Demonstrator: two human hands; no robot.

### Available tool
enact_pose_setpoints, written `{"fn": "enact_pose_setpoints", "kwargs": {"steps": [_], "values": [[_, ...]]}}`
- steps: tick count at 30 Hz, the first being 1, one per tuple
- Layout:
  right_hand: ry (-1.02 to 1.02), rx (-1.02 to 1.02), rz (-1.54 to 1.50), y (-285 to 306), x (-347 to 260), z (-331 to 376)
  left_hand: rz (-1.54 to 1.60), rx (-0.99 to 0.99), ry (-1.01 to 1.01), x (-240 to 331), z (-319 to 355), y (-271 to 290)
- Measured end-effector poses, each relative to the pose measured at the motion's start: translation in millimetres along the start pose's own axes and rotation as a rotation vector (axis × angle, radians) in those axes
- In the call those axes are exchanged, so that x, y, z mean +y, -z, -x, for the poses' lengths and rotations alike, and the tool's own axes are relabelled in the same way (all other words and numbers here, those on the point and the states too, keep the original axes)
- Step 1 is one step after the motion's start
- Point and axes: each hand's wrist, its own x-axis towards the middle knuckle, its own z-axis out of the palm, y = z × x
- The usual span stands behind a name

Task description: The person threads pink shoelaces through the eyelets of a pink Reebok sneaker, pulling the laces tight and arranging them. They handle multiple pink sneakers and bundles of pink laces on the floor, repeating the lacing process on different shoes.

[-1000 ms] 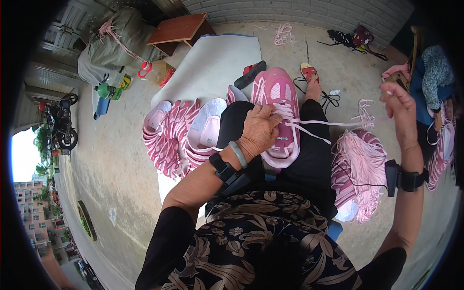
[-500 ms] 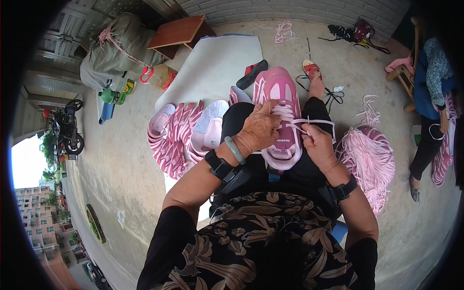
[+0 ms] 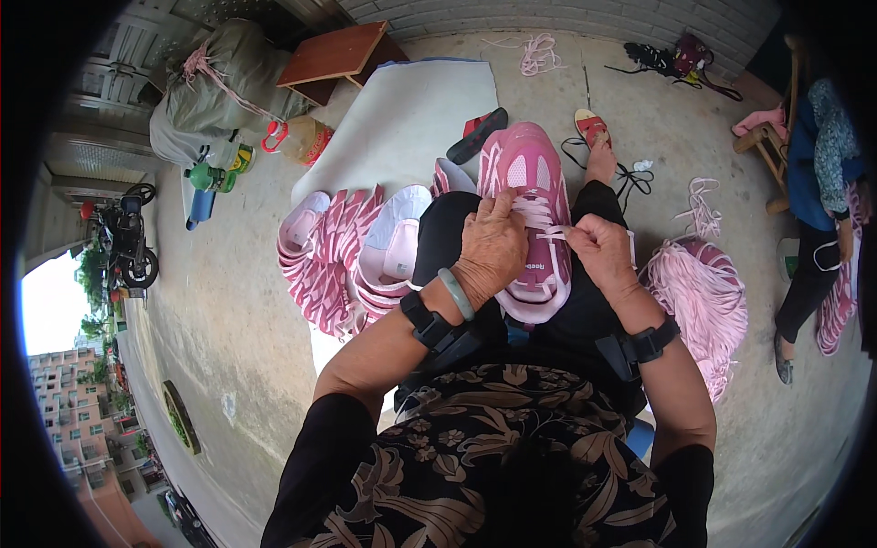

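Note:
A pink sneaker (image 3: 524, 153) rests on my lap with its toe pointing away from me. Pale pink shoelace (image 3: 539, 216) runs in rows across its tongue. My left hand (image 3: 493, 243) grips the shoe's left side, with fingertips on the upper beside the lacing. At the right edge of the eyelets, my right hand (image 3: 603, 258) is closed in a pinch on the lace, which is drawn short between the fingers and the shoe. The lace end inside that hand is hidden.
Stacked pink shoe uppers (image 3: 333, 265) lie left of my knee. A large bundle of pink laces (image 3: 696, 306) sits at the right. Beyond are a white sheet (image 3: 402, 119), a wooden stool (image 3: 336, 57) and a jug (image 3: 306, 139). Another person's sleeve (image 3: 829, 137) shows far right.
My right hand has risen slightly, and the loose lace loop that spread beside it no longer shows. My left hand has shifted a little to the right along the shoe.

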Motion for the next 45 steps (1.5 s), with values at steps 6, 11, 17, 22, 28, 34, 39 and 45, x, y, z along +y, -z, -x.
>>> {"fn": "enact_pose_setpoints", "kwargs": {"steps": [6,11,17,22,28,34,39,45], "values": [[-0.306,0.061,-0.263,33,1,-1,-0.112,0.107,0.015,4,3,-21],[0.231,0.103,0.521,50,2,9,0.235,0.162,0.035,-2,4,-9],[0.233,0.088,0.339,32,-33,10,0.439,0.244,-0.022,-10,15,6],[0.489,0.065,0.378,-10,-49,15,0.276,0.211,-0.120,-8,21,7],[0.570,-0.045,0.567,-17,-33,10,0.254,0.135,-0.050,-7,26,-9],[0.611,-0.062,0.547,-9,-28,7,0.354,0.126,0.047,-14,27,-16],[0.558,-0.088,0.623,-11,-32,13,0.357,0.092,0.075,-8,26,-8],[0.550,-0.164,0.765,-16,-31,16,0.311,0.115,0.015,-10,25,-7]]}}
